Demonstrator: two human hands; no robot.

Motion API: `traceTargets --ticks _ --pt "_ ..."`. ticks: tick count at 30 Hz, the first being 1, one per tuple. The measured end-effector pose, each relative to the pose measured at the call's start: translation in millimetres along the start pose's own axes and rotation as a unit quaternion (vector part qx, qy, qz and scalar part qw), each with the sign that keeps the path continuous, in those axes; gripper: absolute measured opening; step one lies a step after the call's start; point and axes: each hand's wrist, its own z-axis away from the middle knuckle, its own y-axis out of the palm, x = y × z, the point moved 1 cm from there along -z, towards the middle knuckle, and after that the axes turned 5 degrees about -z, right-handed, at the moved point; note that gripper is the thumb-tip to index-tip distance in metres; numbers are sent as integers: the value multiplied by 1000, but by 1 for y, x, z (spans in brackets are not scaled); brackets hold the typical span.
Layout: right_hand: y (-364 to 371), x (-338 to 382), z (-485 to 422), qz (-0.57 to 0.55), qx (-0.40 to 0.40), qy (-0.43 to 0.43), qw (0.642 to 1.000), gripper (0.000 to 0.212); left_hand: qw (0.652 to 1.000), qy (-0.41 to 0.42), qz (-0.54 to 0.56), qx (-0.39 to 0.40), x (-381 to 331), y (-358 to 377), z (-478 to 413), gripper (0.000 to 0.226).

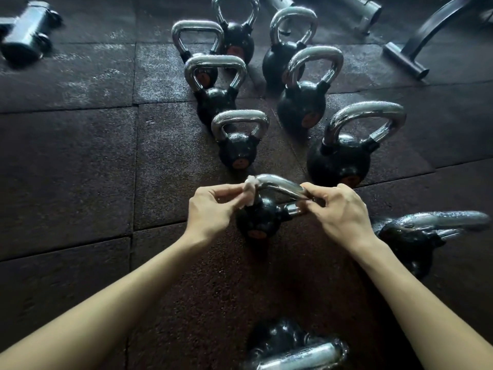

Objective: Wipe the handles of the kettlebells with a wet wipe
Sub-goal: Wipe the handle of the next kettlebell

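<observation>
Several black kettlebells with chrome handles stand on dark rubber floor tiles. The nearest small kettlebell [257, 218] sits between my hands, with its chrome handle [280, 184] arching above it. My left hand [210, 209] pinches a white wet wipe [249, 190] wrapped round the left end of that handle. My right hand [338, 209] grips the handle's right end. A small kettlebell [237, 152] and a larger kettlebell [338, 161] stand just beyond.
More kettlebells stand in two rows toward the back [213, 100] [301, 108]. One lies at the right [410, 239], another at the bottom edge [293, 348]. A dumbbell [25, 36] rests far left. A bench's metal foot [405, 58] is at the top right.
</observation>
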Motion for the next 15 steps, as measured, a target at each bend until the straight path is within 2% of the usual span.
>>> traceTargets --ticks 4,7,10,15 --pt "8 3 5 -23 -6 26 999 28 998 -29 23 -58 4 22 -17 31" --pt "20 15 11 -22 -17 29 999 34 994 -80 53 -58 16 28 -38 34" --pt "26 25 17 -17 -4 40 999 36 989 -105 88 -59 20 30 -54 22" --pt "22 26 21 -77 46 49 995 37 986 -78 139 -40 4 29 -49 17"
